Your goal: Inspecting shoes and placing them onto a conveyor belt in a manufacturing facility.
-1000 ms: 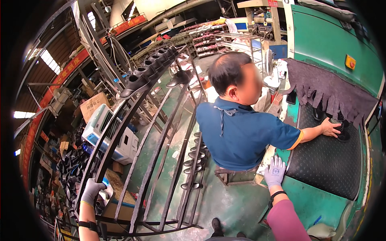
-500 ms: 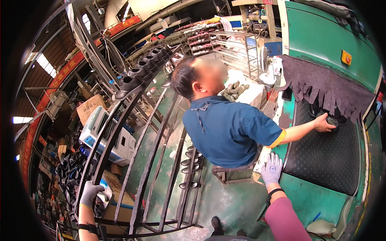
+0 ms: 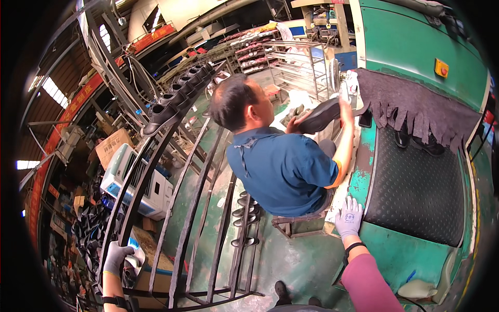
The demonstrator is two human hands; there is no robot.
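My left hand (image 3: 117, 257), in a pale grey glove, is wrapped around a bar of a dark metal shoe rack (image 3: 136, 205). My right hand (image 3: 349, 218), gloved the same way, lies flat with fingers spread on the near corner of a green machine (image 3: 384, 249), holding nothing. In front of me a seated person in a blue shirt (image 3: 280, 166) holds a black shoe (image 3: 321, 117) in both hands. Black shoes (image 3: 427, 145) sit on the machine's dark studded belt (image 3: 416, 192), partly under a fringed cloth curtain (image 3: 410, 96).
A row of black shoes (image 3: 179, 93) stands on the rack's upper bars, with several more shoes (image 3: 244, 221) lower down. A white air cooler (image 3: 136, 179) and a cardboard box (image 3: 113, 144) are beyond the rack. A dark phone-like object (image 3: 366, 118) lies beside the belt.
The seated person's arm has drawn back from the belt, and a black shoe is now in both their hands. My hands keep their places while the view shifts slightly.
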